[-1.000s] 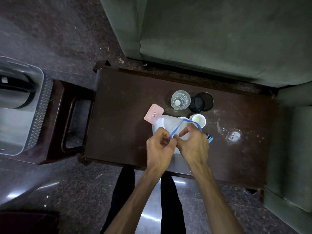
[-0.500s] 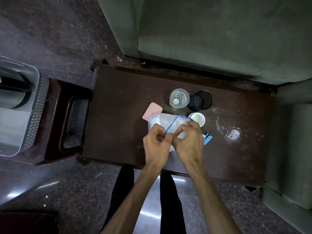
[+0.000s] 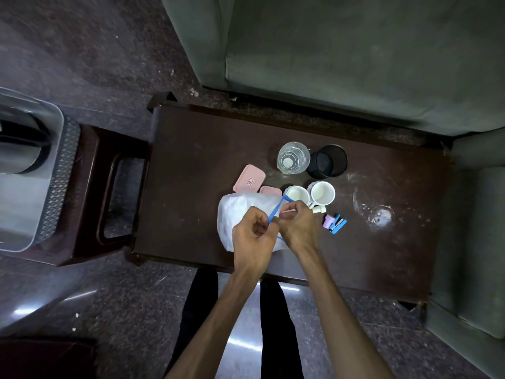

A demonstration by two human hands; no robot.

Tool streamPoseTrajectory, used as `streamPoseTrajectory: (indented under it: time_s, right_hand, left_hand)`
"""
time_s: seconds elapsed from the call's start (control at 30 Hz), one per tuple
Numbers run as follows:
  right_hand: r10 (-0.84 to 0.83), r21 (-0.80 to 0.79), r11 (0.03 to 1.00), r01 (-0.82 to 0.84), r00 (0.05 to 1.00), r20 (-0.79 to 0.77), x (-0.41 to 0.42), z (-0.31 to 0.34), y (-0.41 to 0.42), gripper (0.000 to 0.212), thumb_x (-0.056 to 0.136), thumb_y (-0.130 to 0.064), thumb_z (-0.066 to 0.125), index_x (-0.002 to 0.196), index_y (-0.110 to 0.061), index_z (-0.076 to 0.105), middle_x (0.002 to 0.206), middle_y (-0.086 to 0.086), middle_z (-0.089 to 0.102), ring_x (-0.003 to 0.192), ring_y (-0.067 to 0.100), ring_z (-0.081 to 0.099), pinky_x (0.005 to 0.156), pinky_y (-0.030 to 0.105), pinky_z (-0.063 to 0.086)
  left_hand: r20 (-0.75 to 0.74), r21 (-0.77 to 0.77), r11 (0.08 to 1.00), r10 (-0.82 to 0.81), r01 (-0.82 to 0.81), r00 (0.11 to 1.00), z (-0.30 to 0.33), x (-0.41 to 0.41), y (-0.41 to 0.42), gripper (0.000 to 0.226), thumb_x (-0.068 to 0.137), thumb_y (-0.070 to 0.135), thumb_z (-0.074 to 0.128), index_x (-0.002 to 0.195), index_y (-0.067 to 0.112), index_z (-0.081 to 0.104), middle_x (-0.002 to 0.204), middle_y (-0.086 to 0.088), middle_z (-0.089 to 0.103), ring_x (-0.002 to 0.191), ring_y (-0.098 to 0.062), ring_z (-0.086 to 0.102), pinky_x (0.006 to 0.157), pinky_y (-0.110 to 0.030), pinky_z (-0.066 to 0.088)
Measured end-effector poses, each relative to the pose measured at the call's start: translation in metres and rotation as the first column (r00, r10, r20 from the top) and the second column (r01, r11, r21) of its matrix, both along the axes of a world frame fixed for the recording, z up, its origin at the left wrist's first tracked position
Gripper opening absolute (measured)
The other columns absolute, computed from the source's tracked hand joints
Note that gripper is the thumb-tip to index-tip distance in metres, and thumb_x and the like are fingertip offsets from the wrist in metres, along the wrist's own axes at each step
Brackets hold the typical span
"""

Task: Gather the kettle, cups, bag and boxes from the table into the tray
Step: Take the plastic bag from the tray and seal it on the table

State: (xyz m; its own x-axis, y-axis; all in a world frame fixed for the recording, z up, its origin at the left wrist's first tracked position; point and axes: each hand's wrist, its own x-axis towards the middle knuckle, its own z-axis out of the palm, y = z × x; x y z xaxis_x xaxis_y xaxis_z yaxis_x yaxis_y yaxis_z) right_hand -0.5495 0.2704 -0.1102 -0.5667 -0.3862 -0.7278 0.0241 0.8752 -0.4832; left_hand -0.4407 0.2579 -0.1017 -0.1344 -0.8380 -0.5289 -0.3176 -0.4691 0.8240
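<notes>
Both hands, left (image 3: 252, 236) and right (image 3: 299, 228), pinch the bag's (image 3: 237, 212) blue band (image 3: 276, 210) (perhaps elastic).

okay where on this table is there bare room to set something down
The table's left half is bare, from its left edge to the pink boxes and bag. The middle is crowded: glass, black cup, white cups.
</notes>
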Motion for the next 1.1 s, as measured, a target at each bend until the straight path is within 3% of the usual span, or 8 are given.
streamPoseTrajectory:
  time_s: [0.13,0.23,0.33,0.43,0.63,0.87,0.97,1.1]
  right_hand:
    - [0.017,0.002,1.000,-0.017,0.999,0.032,0.008,-0.015,0.007,0.041,0.055,-0.022,0.071,0.096,-0.026,0.068,0.073,-0.011,0.071,0.078,0.016,0.072,0.076,0.034,0.058]
    - [0.052,0.050,0.997,-0.057,0.993,0.108,0.015,-0.027,0.012,0.023,0.058,-0.027,0.063,0.079,-0.020,0.070,0.063,-0.008,0.066,0.068,0.022,0.063,0.068,0.033,0.052]
    - [0.078,0.092,0.992,-0.086,0.993,0.085,0.020,-0.037,0.021,0.017,0.068,-0.025,0.063,0.070,-0.009,0.066,0.063,0.000,0.066,0.067,0.027,0.060,0.065,0.034,0.048]
    - [0.129,0.079,0.989,-0.125,0.990,-0.055,0.020,-0.039,0.027,0.026,0.078,-0.015,0.065,0.056,-0.028,0.060,0.047,-0.010,0.052,0.053,0.014,0.045,0.053,0.025,0.034]
    - [0.179,0.129,0.981,-0.142,0.916,-0.358,0.022,-0.024,0.033,0.019,0.084,-0.023,0.059,0.071,-0.019,0.046,0.068,0.009,0.063,0.067,0.033,0.047,0.063,0.032,0.034]
    - [0.138,0.097,0.985,-0.141,0.990,0.036,0.005,-0.033,0.036,0.022,0.079,-0.035,0.077,0.097,-0.022,0.072,0.089,-0.003,0.076,0.085,0.020,0.072,0.075,0.036,0.057]
    - [0.336,0.139,0.934,-0.329,0.942,-0.028,0.003,-0.039,0.035,0.018,0.084,-0.026,0.071,0.097,-0.014,0.074,0.088,0.008,0.077,0.088,0.033,0.071,0.073,0.037,0.056]
    - [0.431,0.161,0.902,-0.400,0.846,-0.312,-0.003,-0.037,0.039,0.017,0.090,-0.024,0.066,0.092,-0.009,0.075,0.087,0.019,0.075,0.085,0.044,0.068,0.064,0.031,0.042]
  left_hand:
    - [0.070,-0.040,0.997,-0.062,0.064,0.996,-0.018,0.013,0.010,0.019,0.074,0.034,0.066,0.075,0.022,0.051,0.064,0.007,0.056,0.058,-0.002,0.048,0.058,-0.017,0.045]
    - [0.137,0.003,0.992,-0.124,0.125,0.983,-0.032,0.026,0.018,0.015,0.072,0.036,0.066,0.078,0.029,0.054,0.067,0.016,0.062,0.058,-0.001,0.055,0.057,-0.010,0.044]
    - [0.151,0.055,0.977,-0.213,0.207,0.965,-0.044,0.034,0.025,0.014,0.072,0.034,0.066,0.081,0.031,0.056,0.071,0.017,0.064,0.060,-0.003,0.058,0.059,-0.016,0.048]
    - [0.144,0.080,0.965,-0.260,0.250,0.955,-0.051,0.037,0.031,0.014,0.074,0.031,0.068,0.081,0.032,0.056,0.071,0.018,0.064,0.060,-0.003,0.056,0.060,-0.017,0.049]
    - [0.166,0.062,0.969,-0.246,0.238,0.955,-0.053,0.032,0.027,0.015,0.081,0.029,0.068,0.083,0.032,0.054,0.074,0.018,0.065,0.060,-0.006,0.057,0.064,-0.027,0.053]
    - [0.165,0.066,0.967,-0.254,0.246,0.953,-0.054,0.022,0.022,0.015,0.078,0.033,0.065,0.079,0.026,0.052,0.066,0.017,0.060,0.058,-0.006,0.051,0.065,-0.037,0.054]
    - [0.183,0.079,0.965,-0.259,0.249,0.948,-0.056,0.024,0.024,0.015,0.079,0.032,0.066,0.078,0.025,0.052,0.065,0.014,0.061,0.058,-0.007,0.052,0.064,-0.036,0.055]
    - [0.211,0.066,0.973,-0.231,0.222,0.950,-0.057,0.026,0.025,0.014,0.075,0.027,0.064,0.074,0.030,0.050,0.060,0.012,0.057,0.056,-0.006,0.050,0.058,-0.019,0.047]
